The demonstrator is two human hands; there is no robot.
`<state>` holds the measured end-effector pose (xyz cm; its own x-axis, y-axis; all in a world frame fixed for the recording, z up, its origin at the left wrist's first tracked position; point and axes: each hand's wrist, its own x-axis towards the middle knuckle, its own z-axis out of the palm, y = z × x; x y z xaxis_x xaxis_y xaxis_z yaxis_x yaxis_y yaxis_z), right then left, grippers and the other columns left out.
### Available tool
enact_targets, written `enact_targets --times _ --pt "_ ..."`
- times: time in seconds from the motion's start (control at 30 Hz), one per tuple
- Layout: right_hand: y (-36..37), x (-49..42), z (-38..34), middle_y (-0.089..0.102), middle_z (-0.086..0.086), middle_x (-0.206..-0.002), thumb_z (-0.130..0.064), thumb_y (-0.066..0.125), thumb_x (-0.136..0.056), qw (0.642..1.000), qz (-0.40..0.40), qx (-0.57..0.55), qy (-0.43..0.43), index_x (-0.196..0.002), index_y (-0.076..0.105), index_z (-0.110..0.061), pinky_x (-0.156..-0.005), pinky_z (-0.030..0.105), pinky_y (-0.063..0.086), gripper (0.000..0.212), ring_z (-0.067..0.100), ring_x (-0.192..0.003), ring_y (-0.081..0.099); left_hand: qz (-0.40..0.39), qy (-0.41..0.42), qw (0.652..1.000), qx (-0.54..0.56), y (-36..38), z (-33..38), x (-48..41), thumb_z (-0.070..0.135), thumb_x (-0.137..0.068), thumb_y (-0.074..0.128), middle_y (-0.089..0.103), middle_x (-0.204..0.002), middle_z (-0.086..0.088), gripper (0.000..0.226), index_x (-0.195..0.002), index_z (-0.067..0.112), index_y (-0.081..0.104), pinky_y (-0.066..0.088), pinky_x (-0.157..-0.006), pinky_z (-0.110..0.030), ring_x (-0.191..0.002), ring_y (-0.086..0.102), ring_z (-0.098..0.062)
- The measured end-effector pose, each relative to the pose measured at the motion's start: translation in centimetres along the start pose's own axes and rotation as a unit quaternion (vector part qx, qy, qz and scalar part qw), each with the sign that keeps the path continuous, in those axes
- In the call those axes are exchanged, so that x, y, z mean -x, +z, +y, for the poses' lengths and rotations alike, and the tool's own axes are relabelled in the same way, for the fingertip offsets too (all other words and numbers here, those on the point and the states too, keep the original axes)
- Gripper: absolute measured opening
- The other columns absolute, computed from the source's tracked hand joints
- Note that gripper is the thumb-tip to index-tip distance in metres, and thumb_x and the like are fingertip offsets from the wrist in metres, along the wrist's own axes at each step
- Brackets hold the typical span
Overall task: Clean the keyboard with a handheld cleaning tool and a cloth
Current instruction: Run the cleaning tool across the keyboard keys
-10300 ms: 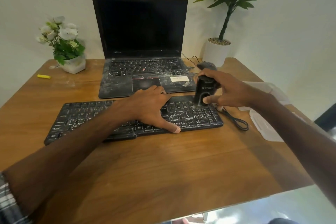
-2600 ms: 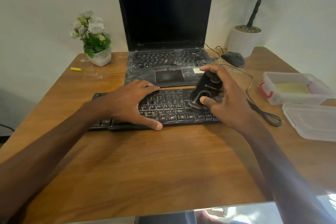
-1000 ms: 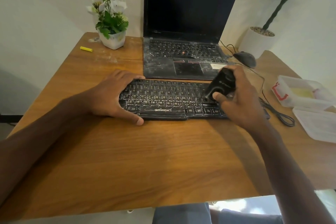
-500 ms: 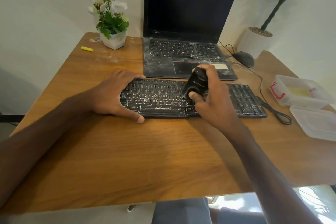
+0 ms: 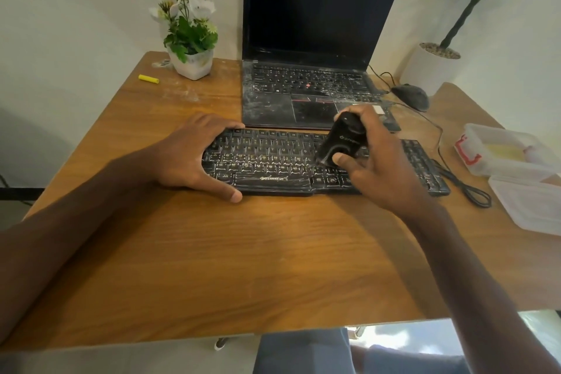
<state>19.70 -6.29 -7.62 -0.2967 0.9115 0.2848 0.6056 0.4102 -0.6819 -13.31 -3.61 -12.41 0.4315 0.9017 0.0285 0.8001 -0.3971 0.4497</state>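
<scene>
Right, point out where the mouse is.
In the head view the mouse sits at the far right of the table, just right of the laptop and in front of the white plant pot.

Plain pale wall behind a wood-grain table, soft light.

"ZEBRONICS" stands in pale letters on the keyboard's front strip, just left of the right hand's grip on the cleaning tool; the tool's own white lettering is illegible.
</scene>
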Motion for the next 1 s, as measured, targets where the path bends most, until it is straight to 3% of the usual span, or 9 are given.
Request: enact_targets --times 0.07,0.2,0.3,0.4,0.5,0.7,0.83,1.0 --pt "0.9 -0.3 -0.5 0.059 -0.005 -0.109 0.003 0.072 -0.087 0.999 -0.015 0.031 -0.029 -0.131 0.042 -0.026 -0.076 0.035 0.063 0.060 0.011 -0.101 0.064 -0.003 -0.002 1.000 -0.001 0.0 0.0 -0.1 0.095 -0.044 0.072 0.035 -0.150 0.016 0.134 -0.157 0.039 0.028 0.032 -0.111 -0.038 -0.134 0.031 -0.006" --pt "2.9 -0.5 -0.9 0.062 -0.004 -0.106 0.003 0.071 -0.085 0.994 -0.020 0.067 -0.088 -0.131 0.041 -0.025 -0.075 0.044 0.058 0.061 0.015 -0.095 0.063 -0.001 -0.002 1.000 -0.001 0.0 -0.1 0.0 0.097 -0.044 0.071 0.036 -0.150 0.016 0.134 -0.157 0.039 0.029 0.033 -0.112 -0.040 -0.134 0.032 -0.008" --pt "3.8 -0.7 -1.0 0.062 -0.004 -0.108 0.000 0.072 -0.087 0.997 -0.011 0.021 -0.070 -0.132 0.042 -0.025 -0.077 0.037 0.061 0.060 0.012 -0.099 0.064 0.002 -0.003 1.000 0.000 0.1 0.0 0.1 0.096 -0.044 0.072 0.036 -0.149 0.016 0.134 -0.157 0.039 0.030 0.033 -0.112 -0.039 -0.133 0.031 -0.007" --pt "2.9 -0.9 -0.5 0.060 -0.011 -0.113 -0.003 0.075 -0.087 0.994 0.057 -0.090 -0.019 -0.132 0.045 -0.021 -0.089 0.025 0.057 0.057 0.005 -0.108 0.063 0.001 -0.010 1.000 0.004 0.0 0.2 0.2 0.095 -0.044 0.072 0.034 -0.146 0.018 0.133 -0.157 0.040 0.029 0.033 -0.111 -0.038 -0.132 0.030 -0.005" --pt "1.0 -0.8 0.3 0.057 -0.015 -0.112 -0.005 0.076 -0.086 0.991 0.094 -0.091 -0.008 -0.129 0.045 -0.025 -0.092 0.023 0.054 0.058 0.002 -0.111 0.061 0.000 -0.009 1.000 0.001 -0.1 0.3 0.2 0.095 -0.044 0.072 0.033 -0.146 0.020 0.133 -0.157 0.040 0.028 0.032 -0.110 -0.038 -0.132 0.029 -0.004" --pt "0.1 -0.3 0.6 0.058 -0.015 -0.109 -0.002 0.076 -0.086 0.999 0.022 -0.046 -0.003 -0.131 0.045 -0.021 -0.079 0.009 0.051 0.057 -0.006 -0.105 0.060 -0.003 -0.011 1.000 0.005 0.0 0.1 0.1 0.096 -0.043 0.072 0.032 -0.148 0.020 0.134 -0.157 0.043 0.027 0.032 -0.112 -0.038 -0.134 0.029 -0.004" --pt "1.7 -0.5 -0.3 0.058 -0.008 -0.112 0.002 0.072 -0.089 0.998 -0.010 -0.057 -0.012 -0.132 0.042 -0.026 -0.074 0.027 0.063 0.059 0.013 -0.105 0.064 -0.003 -0.011 1.000 0.003 0.0 0.0 0.1 0.097 -0.042 0.071 0.033 -0.149 0.018 0.135 -0.158 0.041 0.027 0.033 -0.113 -0.040 -0.134 0.030 -0.005" --pt "2.8 -0.9 -0.7 0.059 -0.003 -0.111 0.001 0.073 -0.086 0.999 -0.013 0.009 -0.052 -0.135 0.041 -0.022 -0.071 0.036 0.062 0.063 0.016 -0.101 0.064 0.000 -0.006 1.000 0.001 0.0 -0.1 0.1 0.098 -0.042 0.071 0.035 -0.149 0.017 0.135 -0.157 0.041 0.029 0.034 -0.113 -0.041 -0.135 0.031 -0.008"
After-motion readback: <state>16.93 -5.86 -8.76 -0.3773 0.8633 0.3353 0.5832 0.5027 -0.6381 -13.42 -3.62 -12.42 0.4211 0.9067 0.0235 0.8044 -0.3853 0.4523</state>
